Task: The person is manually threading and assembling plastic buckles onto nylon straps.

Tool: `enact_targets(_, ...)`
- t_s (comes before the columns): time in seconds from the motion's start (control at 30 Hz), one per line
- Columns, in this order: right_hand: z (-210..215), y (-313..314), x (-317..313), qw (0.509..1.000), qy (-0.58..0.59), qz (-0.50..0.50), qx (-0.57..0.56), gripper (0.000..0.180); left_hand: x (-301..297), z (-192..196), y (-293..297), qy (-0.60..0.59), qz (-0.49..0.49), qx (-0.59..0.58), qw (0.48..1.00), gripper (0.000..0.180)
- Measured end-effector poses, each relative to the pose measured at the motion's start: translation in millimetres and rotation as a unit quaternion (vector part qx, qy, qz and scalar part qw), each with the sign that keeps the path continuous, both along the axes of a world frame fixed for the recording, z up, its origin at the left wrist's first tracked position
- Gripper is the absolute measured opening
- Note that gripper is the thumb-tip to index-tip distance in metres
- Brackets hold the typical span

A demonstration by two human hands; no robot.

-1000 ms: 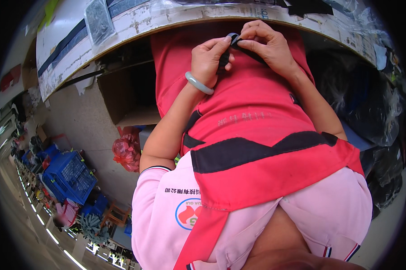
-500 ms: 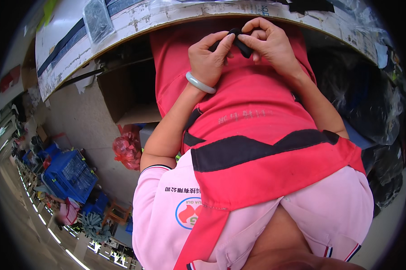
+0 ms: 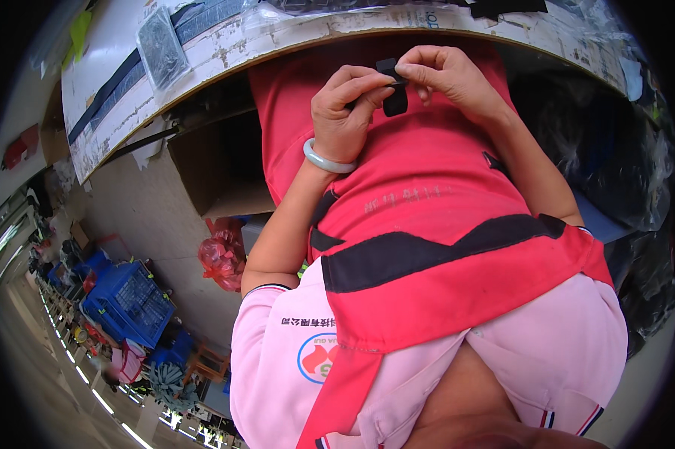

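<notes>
There is just one view, from a camera on the person's head. It looks straight down the person's own front, so the pink shirt (image 3: 427,359) and red apron (image 3: 420,202) fill the middle, very near. Farther off, at the top, is the worn edge of a worktable (image 3: 225,52). The floor (image 3: 60,389) shows far down on the left. The round lens bends the edges and leaves dark corners.

black piece (image 3: 392,96): fingers of the left hand (image 3: 346,112) and right hand (image 3: 450,78) are covering most of it, so its shape is staying unclear
worktable (image 3: 202,45): picture's upper rim is cutting it off
blue crates (image 3: 124,299): contents are too small to tell
</notes>
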State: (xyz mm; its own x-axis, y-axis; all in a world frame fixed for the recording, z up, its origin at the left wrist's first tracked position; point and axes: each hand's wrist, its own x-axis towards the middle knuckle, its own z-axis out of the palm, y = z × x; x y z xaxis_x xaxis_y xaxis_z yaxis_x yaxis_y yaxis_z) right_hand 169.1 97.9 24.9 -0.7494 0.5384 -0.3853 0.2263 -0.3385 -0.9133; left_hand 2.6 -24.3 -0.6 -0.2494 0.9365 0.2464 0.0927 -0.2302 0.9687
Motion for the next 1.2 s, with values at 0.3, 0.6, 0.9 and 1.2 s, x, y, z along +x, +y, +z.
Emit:
enact_targets(0.3,-3,-1,-1,0.996,0.023,-0.072,0.043,0.019,5,11,-3,0.02,-0.004,-0.007,1.0,0.021)
enact_targets(0.6,-11,2,-3,0.996,0.055,-0.062,0.018,0.014,2,12,-5,0.072,-0.03,0.015,0.997,0.016)
enact_targets(0.9,45,-17,-77,0.98,0.177,-0.069,0.052,0.022,1,3,-11,-0.329,-0.006,-0.215,0.92,0.024)
enact_targets(1.2,14,-12,-43,0.951,-0.03,0.2,0.233,0.011,-2,1,-9,-0.321,-0.059,-0.196,0.925,0.068)
